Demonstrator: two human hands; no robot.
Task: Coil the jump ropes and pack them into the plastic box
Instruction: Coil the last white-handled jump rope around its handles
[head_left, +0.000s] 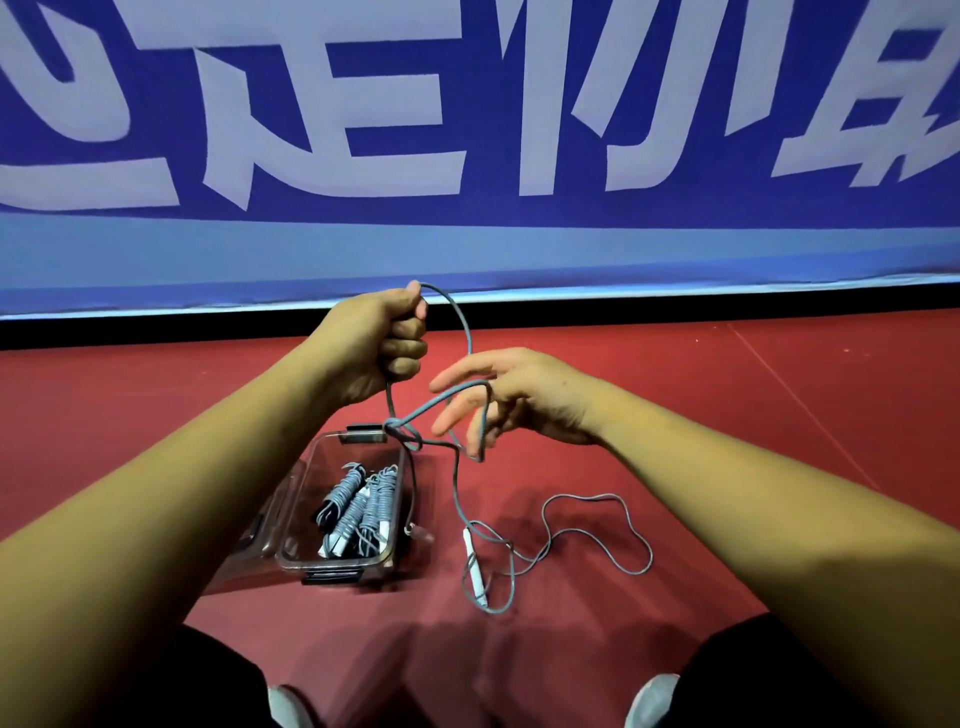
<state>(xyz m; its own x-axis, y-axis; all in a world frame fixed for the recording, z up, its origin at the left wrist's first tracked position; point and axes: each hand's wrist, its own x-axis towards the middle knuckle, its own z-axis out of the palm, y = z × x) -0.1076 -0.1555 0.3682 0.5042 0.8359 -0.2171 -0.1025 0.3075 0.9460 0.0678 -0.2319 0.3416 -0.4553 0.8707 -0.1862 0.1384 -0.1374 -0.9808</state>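
- Nearby, at the bottom edge, two pale shoes (652, 696) and dark-clad legs frame a patch of red floor (727, 415); the person looks to be seated with the work between the knees.
- Just beyond, the slack tail of a grey jump rope (439, 404) lies on the floor in loose, crossing loops, with a white handle (475, 566) lying among them; this part is uncoiled.
- To the left of the tail stands the clear plastic box (337, 563), open at the top; several coiled ropes (358, 506) already lie inside, bound in tight grey bundles.
- Above the box the hands are raised and held apart; the left hand (382, 348) is a closed fist clamped on the rope, which arcs out of its top; whether it also holds the second handle I cannot tell.
- The right hand (519, 400) has its fingers spread and loose, with a loop of rope drawn across them; it carries the loop and does not grip it.
- Between the hands the strands cross in a small twist (410, 439), hanging over the far end of the box.
- Farthest off, a blue banner (467, 130) with large pale lettering closes the view.
- As I judge it, the step in hand is winding this rope, early on; next, the right hand should feed turns onto the left hand's bundle, drawing slack up from the floor without snagging the handle, then bind it and drop it in the box.
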